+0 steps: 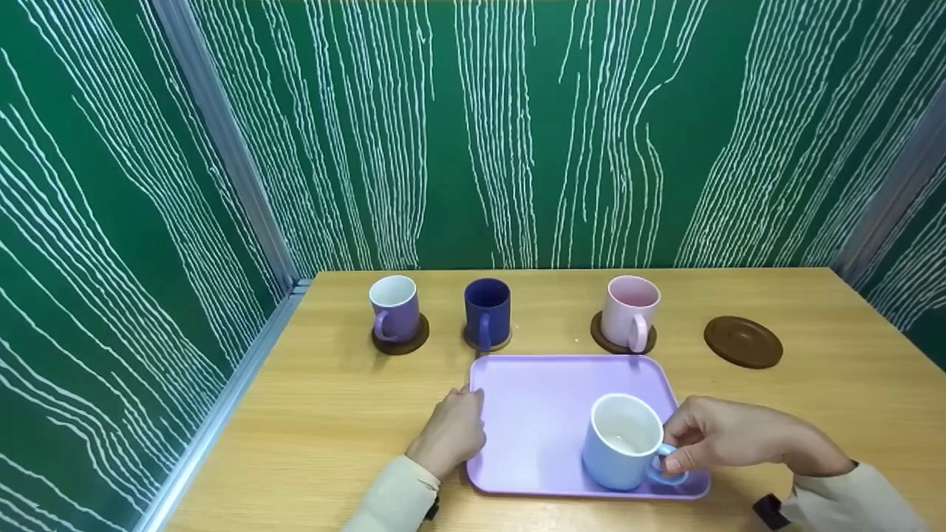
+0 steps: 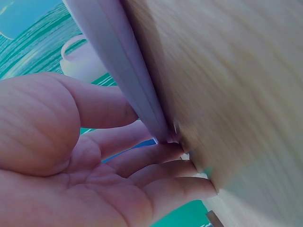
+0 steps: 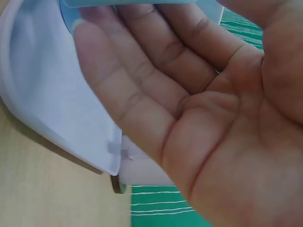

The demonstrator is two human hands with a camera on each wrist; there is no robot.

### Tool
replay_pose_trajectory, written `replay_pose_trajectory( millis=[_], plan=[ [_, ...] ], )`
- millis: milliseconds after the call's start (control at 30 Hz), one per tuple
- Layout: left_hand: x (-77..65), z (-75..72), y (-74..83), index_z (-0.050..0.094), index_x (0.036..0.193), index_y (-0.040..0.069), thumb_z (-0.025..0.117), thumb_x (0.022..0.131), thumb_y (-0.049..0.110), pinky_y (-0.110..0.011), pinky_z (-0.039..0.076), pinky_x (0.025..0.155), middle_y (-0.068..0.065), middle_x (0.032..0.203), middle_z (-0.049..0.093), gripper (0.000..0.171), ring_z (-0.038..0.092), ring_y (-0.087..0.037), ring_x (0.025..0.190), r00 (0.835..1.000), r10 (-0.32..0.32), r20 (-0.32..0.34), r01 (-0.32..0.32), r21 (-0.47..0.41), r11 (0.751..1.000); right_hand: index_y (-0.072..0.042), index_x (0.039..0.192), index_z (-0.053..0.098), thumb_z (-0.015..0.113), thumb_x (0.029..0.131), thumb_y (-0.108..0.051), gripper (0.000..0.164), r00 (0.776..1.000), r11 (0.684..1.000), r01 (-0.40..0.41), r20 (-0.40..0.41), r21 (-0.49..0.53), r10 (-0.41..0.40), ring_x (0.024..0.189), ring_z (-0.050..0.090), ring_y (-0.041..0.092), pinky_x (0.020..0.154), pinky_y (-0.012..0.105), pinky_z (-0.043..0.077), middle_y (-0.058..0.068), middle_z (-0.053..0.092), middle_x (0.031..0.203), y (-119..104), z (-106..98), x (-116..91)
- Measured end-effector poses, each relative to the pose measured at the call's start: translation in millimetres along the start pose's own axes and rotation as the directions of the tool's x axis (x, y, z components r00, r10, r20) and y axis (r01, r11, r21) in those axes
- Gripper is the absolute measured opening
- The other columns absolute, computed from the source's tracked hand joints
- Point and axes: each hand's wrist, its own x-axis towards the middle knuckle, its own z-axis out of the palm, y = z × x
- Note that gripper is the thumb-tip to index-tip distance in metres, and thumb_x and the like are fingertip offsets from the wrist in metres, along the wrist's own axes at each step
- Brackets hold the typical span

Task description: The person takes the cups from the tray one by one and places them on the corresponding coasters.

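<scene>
A light blue mug (image 1: 623, 443) with a white inside stands upright at the right front of the lilac tray (image 1: 528, 421). My right hand (image 1: 728, 436) pinches its handle between thumb and fingers. In the right wrist view, the fingers (image 3: 137, 94) reach up to the blue mug's side. At the tray's left edge, my left hand (image 1: 452, 428) grips the rim. The left wrist view has the thumb against the raised edge, while the other fingers (image 2: 165, 187) reach down to the tabletop.
Behind the tray, a purple mug (image 1: 399, 319), a dark blue mug (image 1: 497, 314) and a pink mug (image 1: 623, 318) stand on coasters. Another brown coaster (image 1: 743, 341) lies on the wooden table (image 1: 332, 414) to the right. Green panels (image 1: 443, 148) with white lines rise behind.
</scene>
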Motion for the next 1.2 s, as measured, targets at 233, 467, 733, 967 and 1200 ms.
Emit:
replay_pose_trajectory(
  millis=[233,467,733,967,1200],
  plan=[
    [0.8,0.9,0.8,0.058,0.138,-0.011,0.067,0.090,-0.001,-0.051,0.048,0.109,-0.033,0.137,0.059,0.050,0.058,-0.048,0.127,1.000,-0.008,0.003,0.008,-0.008,1.000,0.001,0.086,0.069,0.066,0.098,-0.005,0.014,1.000,0.997,0.018,-0.015,0.073,-0.017,0.070,0.047,-0.003,0.056,0.021,0.036,0.026,0.056,0.076,12.1,-3.8,-0.9],
    [0.8,1.8,-0.4,0.061,0.135,-0.011,0.067,0.089,-0.002,-0.050,0.053,0.102,-0.028,0.128,0.066,0.047,0.063,-0.044,0.116,1.000,0.002,-0.007,-0.002,0.007,1.000,0.002,0.087,0.068,0.064,0.099,-0.002,0.013,1.000,0.995,0.019,-0.013,0.093,-0.018,0.072,0.049,-0.002,0.059,0.019,0.038,0.028,0.058,0.079,15.3,-5.6,-1.2],
    [0.2,1.3,-0.8,0.062,0.131,-0.012,0.068,0.088,-0.002,-0.050,0.054,0.099,-0.027,0.123,0.067,0.045,0.064,-0.042,0.112,1.000,0.024,-0.017,-0.024,0.020,1.000,0.001,0.087,0.068,0.064,0.099,-0.003,0.013,0.999,0.996,0.033,-0.029,0.085,-0.031,0.071,0.048,-0.003,0.054,0.021,0.036,0.028,0.061,0.080,16.9,-6.1,-0.7],
    [-0.9,1.0,-0.5,0.064,0.126,-0.011,0.069,0.087,-0.001,-0.049,0.056,0.096,-0.028,0.118,0.069,0.040,0.065,-0.042,0.109,0.998,0.053,-0.039,-0.050,0.060,0.997,0.002,0.086,0.066,0.059,0.101,0.001,0.016,0.995,0.991,0.088,-0.056,0.101,-0.083,0.074,0.052,-0.001,0.055,0.023,0.041,0.026,0.058,0.077,14.9,-5.1,0.5],
    [-0.7,1.7,-1.0,0.063,0.129,-0.011,0.069,0.087,-0.001,-0.049,0.055,0.096,-0.029,0.119,0.068,0.043,0.065,-0.041,0.109,0.999,0.029,-0.023,-0.028,0.034,0.999,0.000,0.090,0.069,0.057,0.102,0.001,0.017,0.989,0.992,0.107,-0.110,0.073,-0.098,0.078,0.060,0.000,0.065,0.029,0.054,0.024,0.064,0.079,10.0,-5.9,-0.3]
  ],
)
